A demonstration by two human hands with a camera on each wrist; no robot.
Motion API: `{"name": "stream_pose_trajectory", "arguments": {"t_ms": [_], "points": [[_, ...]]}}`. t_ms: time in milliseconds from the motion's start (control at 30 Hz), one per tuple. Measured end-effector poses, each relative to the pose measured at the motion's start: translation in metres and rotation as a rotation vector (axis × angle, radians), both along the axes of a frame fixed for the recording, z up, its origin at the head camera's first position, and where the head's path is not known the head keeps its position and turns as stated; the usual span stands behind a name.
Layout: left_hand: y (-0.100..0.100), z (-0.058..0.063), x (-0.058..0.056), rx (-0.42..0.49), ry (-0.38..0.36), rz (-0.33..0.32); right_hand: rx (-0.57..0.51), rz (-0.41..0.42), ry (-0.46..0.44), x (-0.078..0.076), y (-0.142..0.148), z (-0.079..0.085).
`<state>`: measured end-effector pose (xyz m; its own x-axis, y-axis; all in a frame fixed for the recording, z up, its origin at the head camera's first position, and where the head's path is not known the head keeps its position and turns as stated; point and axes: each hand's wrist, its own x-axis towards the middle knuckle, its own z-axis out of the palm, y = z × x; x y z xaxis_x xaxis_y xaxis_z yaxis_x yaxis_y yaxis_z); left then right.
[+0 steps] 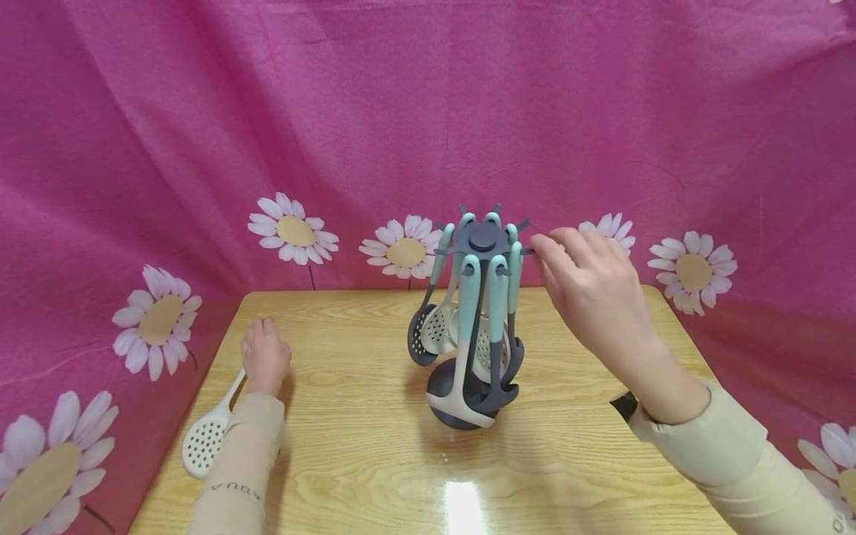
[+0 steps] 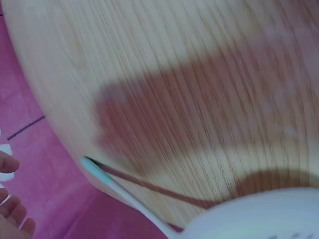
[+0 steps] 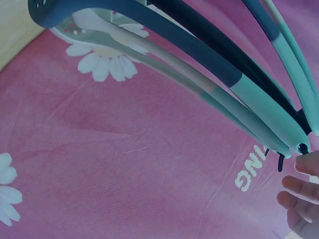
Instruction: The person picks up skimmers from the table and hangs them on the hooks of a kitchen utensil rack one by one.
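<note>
A white skimmer (image 1: 203,446) with a mint handle end (image 2: 99,172) lies on the table at the left. My left hand (image 1: 265,357) hovers beside that handle, its fingers (image 2: 15,211) loosely bent and apart from it in the left wrist view. Right of the table's middle stands a dark utensil rack (image 1: 483,238), hung with several mint-handled utensils, among them a ladle (image 1: 449,379) and a slotted spoon (image 1: 438,329). At the rack's right side my right hand (image 1: 591,293) pinches the tip of one hook; the thumb's contact is hidden. The rack's base is hidden behind the utensils.
The wooden table (image 1: 348,446) has rounded far corners. A pink cloth (image 1: 401,111) printed with daisies hangs behind it and along both sides. A small black object (image 1: 624,405) shows by the right sleeve.
</note>
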<state>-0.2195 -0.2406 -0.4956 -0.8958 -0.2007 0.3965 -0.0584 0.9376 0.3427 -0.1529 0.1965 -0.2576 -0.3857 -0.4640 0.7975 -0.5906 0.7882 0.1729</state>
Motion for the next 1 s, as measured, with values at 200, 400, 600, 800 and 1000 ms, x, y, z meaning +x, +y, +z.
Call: {"name": "stream_pose_trajectory", "arguments": {"t_ms": [200,400,600,800,1000], "points": [[-0.014,-0.001,-0.001,-0.025,-0.128,0.01,0.074,0.047,0.063,-0.003,0.0,0.005],[-0.023,-0.005,0.005,-0.019,-0.237,0.034,0.166,0.063,0.061,-0.003,0.002,0.009],[-0.029,-0.013,0.012,-0.03,-0.269,0.066,0.166,0.097,0.063,-0.004,0.0,0.011],[-0.032,-0.019,0.015,-0.006,-0.307,0.098,0.158,0.102,0.044,-0.003,-0.001,0.011],[-0.03,-0.021,0.014,0.021,-0.474,0.105,0.13,0.118,0.036,-0.004,0.0,0.01]]}}
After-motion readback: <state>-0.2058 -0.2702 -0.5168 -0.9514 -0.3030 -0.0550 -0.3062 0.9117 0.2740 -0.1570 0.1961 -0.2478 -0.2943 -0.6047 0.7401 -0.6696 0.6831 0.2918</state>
